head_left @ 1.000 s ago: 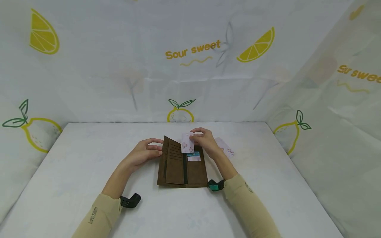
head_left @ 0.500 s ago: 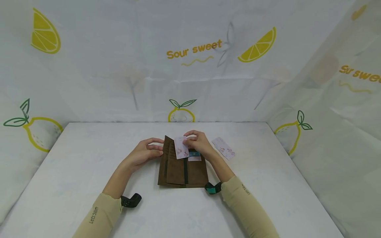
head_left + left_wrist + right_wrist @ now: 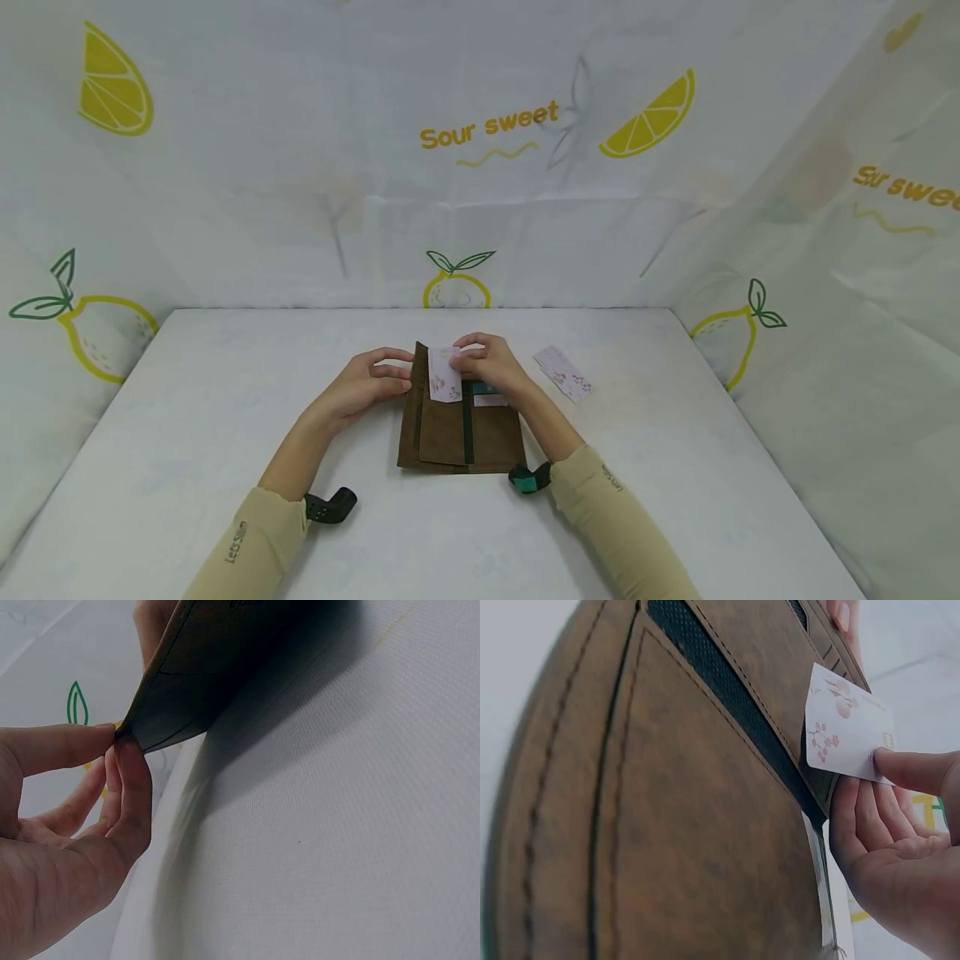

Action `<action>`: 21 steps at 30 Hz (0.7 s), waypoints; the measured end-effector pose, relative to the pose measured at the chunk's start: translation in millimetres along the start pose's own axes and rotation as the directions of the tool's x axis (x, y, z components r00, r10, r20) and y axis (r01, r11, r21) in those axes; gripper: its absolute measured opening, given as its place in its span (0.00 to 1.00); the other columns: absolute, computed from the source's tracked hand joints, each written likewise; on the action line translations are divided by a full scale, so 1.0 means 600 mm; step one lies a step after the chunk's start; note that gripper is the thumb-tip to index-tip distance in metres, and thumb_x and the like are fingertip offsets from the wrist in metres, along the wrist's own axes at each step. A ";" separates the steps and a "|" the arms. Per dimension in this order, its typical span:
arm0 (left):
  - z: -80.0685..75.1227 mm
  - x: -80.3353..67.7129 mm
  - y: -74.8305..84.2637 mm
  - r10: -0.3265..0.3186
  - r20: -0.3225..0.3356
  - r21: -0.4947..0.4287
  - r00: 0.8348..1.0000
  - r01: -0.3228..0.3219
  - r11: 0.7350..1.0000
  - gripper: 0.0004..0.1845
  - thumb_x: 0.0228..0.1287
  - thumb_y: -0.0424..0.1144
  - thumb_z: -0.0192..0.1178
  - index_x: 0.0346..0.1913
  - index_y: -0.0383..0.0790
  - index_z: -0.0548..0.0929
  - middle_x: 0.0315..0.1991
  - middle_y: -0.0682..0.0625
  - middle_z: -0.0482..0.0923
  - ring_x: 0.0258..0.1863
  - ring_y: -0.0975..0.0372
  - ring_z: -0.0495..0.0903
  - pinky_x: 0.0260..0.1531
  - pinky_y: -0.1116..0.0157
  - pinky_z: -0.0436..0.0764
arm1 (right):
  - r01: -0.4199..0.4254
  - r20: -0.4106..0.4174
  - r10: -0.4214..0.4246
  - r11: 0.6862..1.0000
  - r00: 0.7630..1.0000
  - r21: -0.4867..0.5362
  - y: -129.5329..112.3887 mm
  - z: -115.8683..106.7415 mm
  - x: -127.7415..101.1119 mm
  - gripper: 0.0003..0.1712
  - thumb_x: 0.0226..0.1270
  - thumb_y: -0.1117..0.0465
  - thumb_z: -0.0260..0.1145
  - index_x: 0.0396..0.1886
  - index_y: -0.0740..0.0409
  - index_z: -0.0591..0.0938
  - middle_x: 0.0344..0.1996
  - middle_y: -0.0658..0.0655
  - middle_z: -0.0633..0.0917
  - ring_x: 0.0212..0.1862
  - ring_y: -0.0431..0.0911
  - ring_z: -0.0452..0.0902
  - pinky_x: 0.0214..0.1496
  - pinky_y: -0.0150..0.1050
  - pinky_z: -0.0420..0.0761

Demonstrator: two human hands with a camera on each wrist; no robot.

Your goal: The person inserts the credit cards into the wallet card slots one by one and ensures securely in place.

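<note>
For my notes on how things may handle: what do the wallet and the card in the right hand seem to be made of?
The wallet looks like brown leather or imitation leather with a matte, slightly mottled finish and stitched seams along its pockets; which of the two, I cannot tell. The card seems to be thin stiff plastic, perhaps coated paper: it stays flat in the right hand's grip, white with a printed flower pattern.

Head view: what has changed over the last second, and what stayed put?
The right hand carried the floral card leftward and down, from above the wallet's right half to the card slots on its left half, keeping its grip. The left hand still pinches the edge of the brown wallet. The second card on the table has not moved.
</note>
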State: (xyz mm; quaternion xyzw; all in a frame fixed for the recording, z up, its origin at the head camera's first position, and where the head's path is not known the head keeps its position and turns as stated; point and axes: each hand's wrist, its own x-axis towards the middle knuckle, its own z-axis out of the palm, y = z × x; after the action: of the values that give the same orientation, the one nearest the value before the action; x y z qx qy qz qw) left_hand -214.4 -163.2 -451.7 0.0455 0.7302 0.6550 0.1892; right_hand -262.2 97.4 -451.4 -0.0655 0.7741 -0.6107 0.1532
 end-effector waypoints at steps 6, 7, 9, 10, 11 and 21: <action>0.000 0.001 0.000 -0.004 0.002 -0.014 1.000 0.004 1.000 0.29 0.72 0.30 0.67 0.73 0.33 0.74 0.48 0.49 0.85 0.44 0.63 0.84 0.51 0.67 0.84 | -0.035 0.003 0.035 0.999 0.999 0.027 -0.002 0.008 -0.001 0.20 0.74 0.67 0.71 0.61 0.67 0.81 0.48 0.65 0.93 0.40 0.40 0.87 0.48 0.36 0.90; 0.000 0.001 0.000 -0.003 0.002 -0.014 1.000 0.003 1.000 0.29 0.72 0.30 0.67 0.73 0.33 0.74 0.48 0.49 0.85 0.44 0.63 0.84 0.51 0.67 0.84 | -0.040 0.004 0.040 0.999 0.999 0.029 -0.002 0.009 -0.002 0.20 0.74 0.67 0.71 0.62 0.67 0.81 0.47 0.65 0.93 0.40 0.40 0.87 0.47 0.35 0.89; 0.001 0.001 0.000 0.002 0.005 -0.016 1.000 -0.001 1.000 0.29 0.72 0.30 0.67 0.73 0.33 0.74 0.48 0.48 0.85 0.44 0.62 0.84 0.51 0.67 0.84 | -0.047 0.004 0.047 0.998 0.999 0.033 -0.001 0.008 -0.003 0.20 0.75 0.67 0.71 0.62 0.67 0.81 0.46 0.64 0.93 0.39 0.40 0.87 0.47 0.35 0.89; 0.000 0.001 0.000 0.004 0.006 -0.013 1.000 -0.004 1.000 0.29 0.72 0.30 0.67 0.73 0.33 0.74 0.48 0.48 0.84 0.45 0.62 0.84 0.51 0.67 0.84 | -0.048 0.007 0.047 0.998 0.999 0.033 0.000 0.008 -0.003 0.20 0.75 0.67 0.71 0.62 0.67 0.80 0.46 0.63 0.93 0.39 0.40 0.87 0.47 0.35 0.89; 0.000 0.001 0.000 0.005 0.007 -0.014 1.000 -0.005 1.000 0.29 0.72 0.30 0.67 0.73 0.33 0.74 0.48 0.48 0.85 0.45 0.62 0.84 0.51 0.67 0.84 | -0.048 0.009 0.047 0.998 0.999 0.031 0.001 0.008 -0.003 0.20 0.75 0.67 0.71 0.62 0.67 0.80 0.45 0.63 0.93 0.39 0.40 0.87 0.46 0.35 0.89; 0.001 -0.002 0.001 0.006 -0.008 0.015 1.000 -0.006 1.000 0.28 0.72 0.31 0.67 0.73 0.34 0.75 0.52 0.44 0.84 0.46 0.61 0.84 0.51 0.67 0.83 | 0.020 0.053 -0.016 0.996 0.998 -0.084 0.007 0.003 -0.007 0.17 0.75 0.65 0.71 0.59 0.64 0.80 0.42 0.63 0.94 0.40 0.43 0.89 0.52 0.41 0.91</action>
State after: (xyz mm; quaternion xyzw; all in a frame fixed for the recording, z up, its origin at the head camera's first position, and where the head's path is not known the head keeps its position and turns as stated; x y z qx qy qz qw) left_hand -213.3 -162.9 -450.7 0.0466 0.7355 0.6503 0.1841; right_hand -257.4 97.8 -454.9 -0.0949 0.7944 -0.5767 0.1651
